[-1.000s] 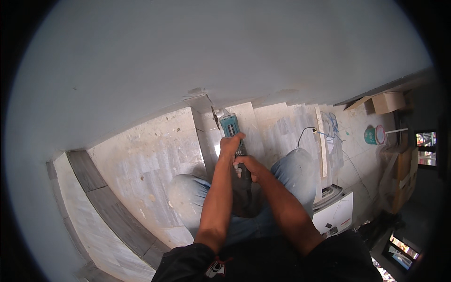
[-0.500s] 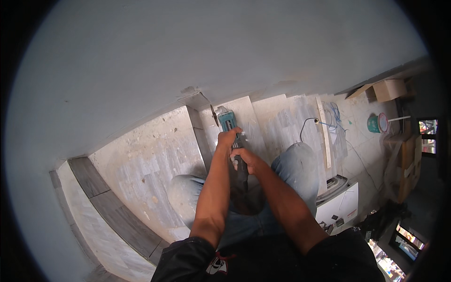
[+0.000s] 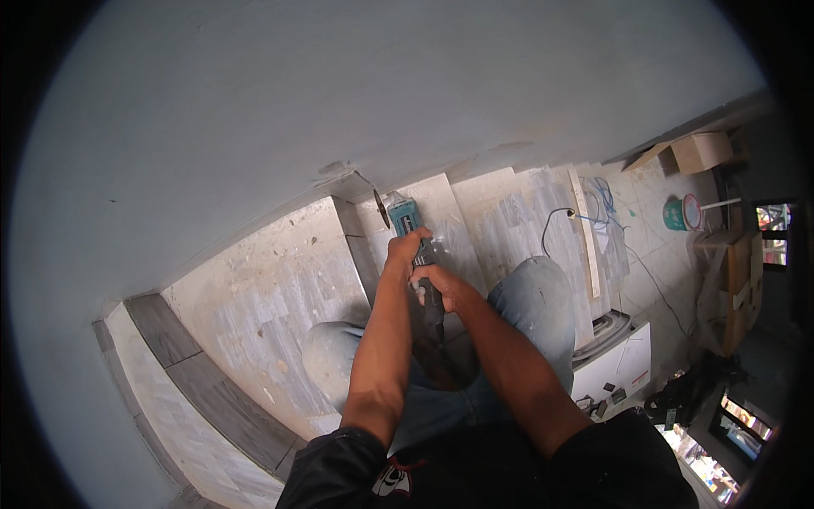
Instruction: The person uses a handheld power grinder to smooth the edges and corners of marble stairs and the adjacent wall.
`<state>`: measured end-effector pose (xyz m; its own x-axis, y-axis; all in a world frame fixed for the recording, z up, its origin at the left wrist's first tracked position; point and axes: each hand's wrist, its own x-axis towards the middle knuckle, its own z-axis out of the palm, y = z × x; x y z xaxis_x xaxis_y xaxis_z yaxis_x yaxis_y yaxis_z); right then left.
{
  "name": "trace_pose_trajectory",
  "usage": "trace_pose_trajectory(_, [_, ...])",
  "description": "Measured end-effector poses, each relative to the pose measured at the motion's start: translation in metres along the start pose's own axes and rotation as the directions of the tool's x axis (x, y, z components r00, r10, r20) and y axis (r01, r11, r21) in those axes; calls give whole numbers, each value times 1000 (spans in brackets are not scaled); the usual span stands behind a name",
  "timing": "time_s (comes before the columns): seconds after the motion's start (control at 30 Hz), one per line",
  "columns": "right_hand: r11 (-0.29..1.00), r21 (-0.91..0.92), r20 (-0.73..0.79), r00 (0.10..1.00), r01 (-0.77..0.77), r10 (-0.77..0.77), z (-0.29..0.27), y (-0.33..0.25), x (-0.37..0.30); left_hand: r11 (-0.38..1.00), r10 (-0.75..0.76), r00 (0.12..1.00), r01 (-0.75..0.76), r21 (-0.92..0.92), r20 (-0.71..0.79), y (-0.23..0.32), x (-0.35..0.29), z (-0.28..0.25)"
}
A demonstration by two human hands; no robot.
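Note:
A teal and black angle grinder point(image 3: 404, 218) is held out in front of me, its head pointing away toward the wall. My left hand point(image 3: 409, 247) is closed around its body just behind the teal part. Nearer to me, my right hand point(image 3: 438, 285) wraps the black rear handle. The thin dark disc point(image 3: 381, 209) stands on edge at the grinder's left side, close to the grey riser tile point(image 3: 359, 251) of a step. Whether disc and tile touch, I cannot tell. Above the step's end, the plaster point(image 3: 336, 169) is chipped.
Dusty stair treads point(image 3: 271, 293) with dark grey risers spread left. The grey wall point(image 3: 407, 85) runs along the far side. Rightward are a pale wooden strip point(image 3: 587, 242), blue cable point(image 3: 604, 222), a green bucket point(image 3: 674, 215), a white panel point(image 3: 623, 365) and a cardboard box point(image 3: 702, 153).
The grinder has shifted slightly left, and its disc shows a broader face. Both hands keep their hold. The view has moved a little.

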<state>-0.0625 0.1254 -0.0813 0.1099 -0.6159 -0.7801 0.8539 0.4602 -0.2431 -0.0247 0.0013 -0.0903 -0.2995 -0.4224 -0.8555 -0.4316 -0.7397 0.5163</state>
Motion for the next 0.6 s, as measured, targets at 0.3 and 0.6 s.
trace_pose_trajectory(0.3, [999,-31,-7,1000,26,-27,4,0,1,999,26,1000,-26,-25,9,-1,5,-3])
trace_pose_trajectory(0.6, [1000,-23,-26,1000,12,-12,4,-1,2,999,31,1000,-31,-13,4,0,7,-4])
